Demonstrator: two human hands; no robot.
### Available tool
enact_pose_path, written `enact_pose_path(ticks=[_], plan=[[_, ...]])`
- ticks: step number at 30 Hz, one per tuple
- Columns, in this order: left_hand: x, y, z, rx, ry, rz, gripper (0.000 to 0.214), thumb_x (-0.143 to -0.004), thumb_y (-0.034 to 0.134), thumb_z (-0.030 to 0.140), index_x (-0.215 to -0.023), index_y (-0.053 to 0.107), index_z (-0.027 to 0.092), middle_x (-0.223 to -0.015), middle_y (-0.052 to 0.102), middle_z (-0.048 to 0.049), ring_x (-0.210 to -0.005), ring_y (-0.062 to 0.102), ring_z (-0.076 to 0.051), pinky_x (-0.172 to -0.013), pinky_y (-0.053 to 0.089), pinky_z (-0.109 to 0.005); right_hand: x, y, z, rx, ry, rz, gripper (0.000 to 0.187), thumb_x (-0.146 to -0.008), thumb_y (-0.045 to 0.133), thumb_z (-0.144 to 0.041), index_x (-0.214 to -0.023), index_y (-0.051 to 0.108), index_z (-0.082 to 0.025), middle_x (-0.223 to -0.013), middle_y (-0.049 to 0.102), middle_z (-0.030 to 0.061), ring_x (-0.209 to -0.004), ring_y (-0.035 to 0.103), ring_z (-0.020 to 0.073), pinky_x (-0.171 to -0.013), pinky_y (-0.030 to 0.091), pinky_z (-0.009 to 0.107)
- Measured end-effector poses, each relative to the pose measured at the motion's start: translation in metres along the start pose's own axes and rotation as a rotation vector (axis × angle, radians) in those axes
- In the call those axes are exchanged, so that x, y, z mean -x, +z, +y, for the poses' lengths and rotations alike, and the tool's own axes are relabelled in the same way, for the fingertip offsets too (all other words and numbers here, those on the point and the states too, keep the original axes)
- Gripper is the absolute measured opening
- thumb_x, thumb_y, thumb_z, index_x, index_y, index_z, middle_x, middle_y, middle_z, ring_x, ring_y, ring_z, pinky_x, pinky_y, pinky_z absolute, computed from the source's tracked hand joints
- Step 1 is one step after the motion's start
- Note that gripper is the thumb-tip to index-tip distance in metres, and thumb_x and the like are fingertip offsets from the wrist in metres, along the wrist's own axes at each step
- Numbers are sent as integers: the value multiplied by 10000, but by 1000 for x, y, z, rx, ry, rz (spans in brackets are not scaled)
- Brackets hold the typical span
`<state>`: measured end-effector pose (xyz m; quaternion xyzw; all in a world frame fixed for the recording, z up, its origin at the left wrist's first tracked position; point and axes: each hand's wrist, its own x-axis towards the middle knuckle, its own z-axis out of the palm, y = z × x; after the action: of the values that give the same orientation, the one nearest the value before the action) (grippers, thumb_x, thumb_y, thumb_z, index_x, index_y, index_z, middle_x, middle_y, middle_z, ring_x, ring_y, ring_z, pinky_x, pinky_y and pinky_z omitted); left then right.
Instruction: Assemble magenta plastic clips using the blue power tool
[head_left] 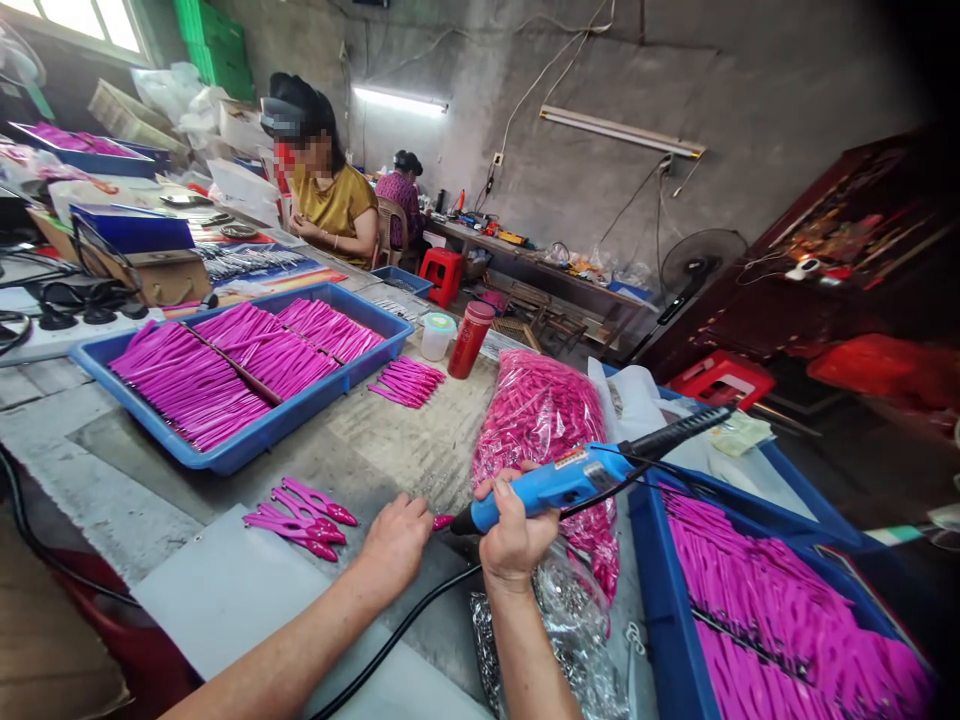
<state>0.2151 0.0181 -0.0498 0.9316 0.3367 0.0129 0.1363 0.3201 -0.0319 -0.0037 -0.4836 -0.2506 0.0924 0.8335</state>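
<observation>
My right hand (517, 525) is wrapped around a blue electric screwdriver (551, 483), its black nose pointing left. In my left hand (396, 545) is a pink plier-shaped piece (444, 522), mostly hidden by the fingers. The screwdriver's nose meets the end that sticks out; the exact contact is too small to make out. Left of that hand lies a small pile of similar pink pieces (300, 520). Behind the screwdriver stands a clear bag of glossy pink parts (536, 405). A bag of small metal parts (574, 610) lies beside my right forearm.
Blue trays (217, 460) (649, 590) of pink pieces flank the work area. A red-lidded bottle (471, 340), a small tub (437, 337) and more pink pieces (407, 382) stand further back. A black cable (397, 640) crosses the table. Two people (334, 205) sit beyond.
</observation>
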Motion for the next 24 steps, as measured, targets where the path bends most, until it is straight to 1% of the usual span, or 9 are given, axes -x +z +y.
enact_pose_path(ticks=[4,8,15,24], plan=[[2,0,1,-1,3,14,299,-860,354,119,-829,647,175,-856,613,-66,-852,525,-229,-704,409,-321,-5,11,2,22,-1,-14,359,-646,629,-275,-926,431,-166,-610,527,-58,-440,522,115,-501,428,267],[3,0,1,-10,2,20,277,-852,370,112,-827,638,176,-863,611,-57,-852,525,-228,-698,409,-316,-6,19,5,63,-6,-37,305,-644,614,-276,-864,426,-181,-593,531,-61,-436,516,113,-501,426,268],[3,3,-1,0,17,7,307,-863,332,122,-830,631,181,-856,605,-53,-850,519,-219,-704,410,-318,-5,18,15,104,-5,-55,238,-654,609,-248,-763,406,-190,-576,541,-62,-443,520,106,-528,430,271],[3,4,-2,42,21,17,321,-865,314,136,-817,628,180,-848,600,-57,-842,503,-212,-704,405,-317,-5,20,15,128,3,-71,244,-657,599,-244,-787,400,-191,-578,536,-62,-441,514,109,-501,420,261]])
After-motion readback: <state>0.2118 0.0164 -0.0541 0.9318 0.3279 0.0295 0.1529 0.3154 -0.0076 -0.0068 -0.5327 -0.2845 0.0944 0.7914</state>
